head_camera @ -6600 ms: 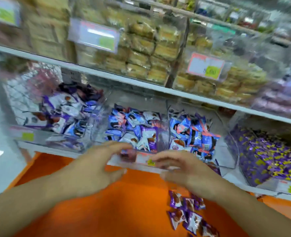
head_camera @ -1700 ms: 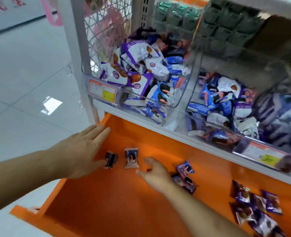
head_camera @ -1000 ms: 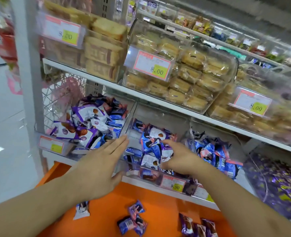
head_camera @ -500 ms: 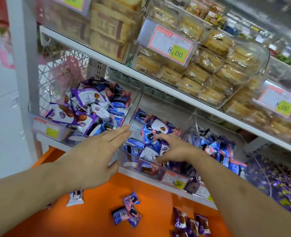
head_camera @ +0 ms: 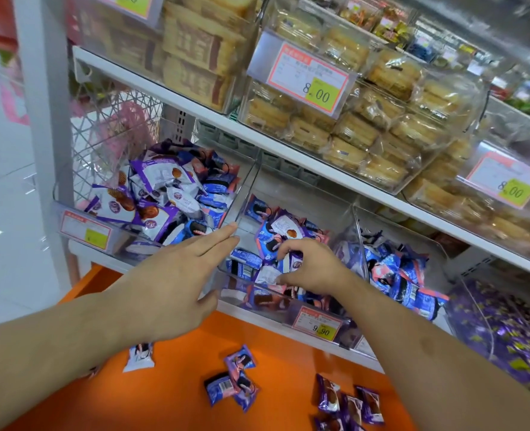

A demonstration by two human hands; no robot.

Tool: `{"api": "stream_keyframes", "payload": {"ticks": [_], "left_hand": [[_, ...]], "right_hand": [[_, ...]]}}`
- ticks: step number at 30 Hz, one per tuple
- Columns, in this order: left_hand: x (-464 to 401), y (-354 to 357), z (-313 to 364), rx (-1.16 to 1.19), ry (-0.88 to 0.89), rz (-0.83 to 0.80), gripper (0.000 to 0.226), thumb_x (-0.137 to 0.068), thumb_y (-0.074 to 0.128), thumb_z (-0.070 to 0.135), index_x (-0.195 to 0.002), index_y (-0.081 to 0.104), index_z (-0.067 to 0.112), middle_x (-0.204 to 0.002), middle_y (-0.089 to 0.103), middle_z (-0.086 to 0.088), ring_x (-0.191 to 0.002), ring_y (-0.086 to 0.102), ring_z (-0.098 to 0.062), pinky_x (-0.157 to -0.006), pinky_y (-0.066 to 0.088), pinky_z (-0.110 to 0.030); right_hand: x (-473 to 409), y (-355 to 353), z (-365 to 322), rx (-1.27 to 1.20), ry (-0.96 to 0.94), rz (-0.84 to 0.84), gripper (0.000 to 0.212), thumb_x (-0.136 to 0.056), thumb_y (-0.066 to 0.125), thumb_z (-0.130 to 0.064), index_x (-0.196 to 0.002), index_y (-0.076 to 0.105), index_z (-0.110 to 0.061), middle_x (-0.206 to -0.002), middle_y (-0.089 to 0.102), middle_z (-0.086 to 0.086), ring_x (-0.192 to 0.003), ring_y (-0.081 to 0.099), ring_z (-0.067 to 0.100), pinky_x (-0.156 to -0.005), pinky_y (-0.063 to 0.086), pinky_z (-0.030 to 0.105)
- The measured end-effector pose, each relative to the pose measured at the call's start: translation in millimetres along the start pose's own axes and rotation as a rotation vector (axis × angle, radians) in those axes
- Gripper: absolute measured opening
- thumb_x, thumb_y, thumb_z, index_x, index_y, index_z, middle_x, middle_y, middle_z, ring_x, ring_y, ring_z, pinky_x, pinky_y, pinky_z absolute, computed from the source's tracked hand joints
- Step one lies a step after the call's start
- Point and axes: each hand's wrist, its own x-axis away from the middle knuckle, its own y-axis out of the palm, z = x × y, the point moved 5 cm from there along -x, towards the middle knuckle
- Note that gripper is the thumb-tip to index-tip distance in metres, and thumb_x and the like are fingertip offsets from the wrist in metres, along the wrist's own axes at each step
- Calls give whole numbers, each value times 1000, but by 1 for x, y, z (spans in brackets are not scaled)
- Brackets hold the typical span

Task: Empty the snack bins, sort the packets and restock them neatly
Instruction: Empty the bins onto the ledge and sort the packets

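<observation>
Three clear snack bins sit on the lower shelf. The left bin (head_camera: 70, 213) is heaped with purple, white and blue packets. My right hand (head_camera: 313, 265) is inside the middle bin (head_camera: 241, 209), fingers curled down onto the blue and purple packets (head_camera: 276, 231) there; whether it holds one I cannot tell. My left hand (head_camera: 176, 275) is flat with straight fingers, its fingertips at the left wall of the middle bin. Sorted packets lie on the orange ledge (head_camera: 176, 399): one white packet (head_camera: 139, 357), a blue group (head_camera: 235, 379), a purple group (head_camera: 347, 402).
A third bin (head_camera: 358, 225) to the right holds blue packets, and a bin of small purple candies (head_camera: 506, 334) is at far right. The shelf above (head_camera: 195, 115) carries clear boxes of cakes with 8.00 price tags. A white upright post (head_camera: 44, 119) stands at left.
The view moved from the orange ledge up to the bins. My right hand went from the ledge into the middle bin and has sunk among its packets. My left hand rose to the bin's left wall.
</observation>
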Motion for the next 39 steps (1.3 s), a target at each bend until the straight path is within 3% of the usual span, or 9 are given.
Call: {"api": "stream_keyframes", "payload": {"ticks": [9, 13, 16, 18, 22, 25, 30, 34, 39], "left_hand": [[-1, -5, 8, 11, -35, -72, 90, -99, 54, 47, -164, -7, 37, -167, -24, 25, -157, 12, -6, -125, 28, -31], [0, -13, 14, 24, -71, -85, 87, -102, 54, 43, -164, -6, 36, -168, -20, 23, -156, 12, -5, -124, 24, -25], [-1, -23, 26, 32, -70, -13, 77, -102, 55, 40, -165, 10, 33, -171, 1, 18, -156, 11, -6, -119, 9, -16], [1, -32, 41, 92, -52, 41, 67, -100, 59, 44, -158, 27, 36, -165, 16, 20, -151, 22, -4, -117, 14, -14], [0, -36, 73, 715, -231, -74, 86, -76, 76, 69, -147, 33, 51, -149, 36, 31, -133, 46, 4, -112, 42, -31], [3, -24, 105, 1191, -347, -230, 104, -64, 92, 58, -149, 32, 56, -150, 49, 17, -120, 67, -9, -105, 53, -44], [19, -14, 141, 1411, -329, -232, 64, -84, 84, 5, -135, 60, 34, -123, 74, -9, -113, 72, -33, -101, 53, -63], [37, -12, 148, 1383, -380, -189, 60, -85, 81, 0, -133, 62, 29, -117, 76, -9, -106, 74, -35, -97, 56, -60], [52, -12, 142, 1275, -457, -158, 59, -85, 80, -1, -132, 61, 30, -111, 78, -10, -101, 76, -34, -95, 59, -54]], "right_hand": [[15, -37, -2, -170, -24, 333, 32, -78, 91, -21, -94, 71, -39, -109, 60, -15, -96, 61, 3, -76, 46, 17], [38, -63, -10, -421, -30, 436, 27, -83, 88, -19, -97, 72, -36, -103, 72, -10, -87, 71, 18, -74, 61, 37], [65, -78, -23, -610, -33, 473, 27, -84, 88, -15, -99, 74, -33, -97, 77, -7, -85, 77, 17, -72, 65, 43], [88, -85, -35, -688, -51, 492, 25, -86, 87, -12, -101, 73, -27, -93, 77, -8, -74, 75, 8, -64, 63, 34], [137, -84, -55, -799, -89, 501, 24, -87, 85, -11, -105, 73, -20, -90, 73, -9, -71, 71, 6, -60, 57, 23], [166, -72, -65, -852, -104, 516, 26, -86, 86, -14, -106, 73, -24, -78, 66, -7, -60, 60, 3, -56, 48, 18], [197, -53, -69, -923, -59, 496, 27, -86, 86, -26, -108, 74, -35, -113, 69, -21, -95, 70, 4, -79, 59, 25], [214, -44, -47, -1013, 17, 475, 35, -83, 87, -38, -115, 73, -38, -130, 67, -16, -116, 68, 20, -99, 56, 49], [232, -39, -19, -1139, 83, 455, 37, -71, 86, -38, -107, 77, -37, -124, 67, -27, -124, 64, 14, -107, 53, 52]]}}
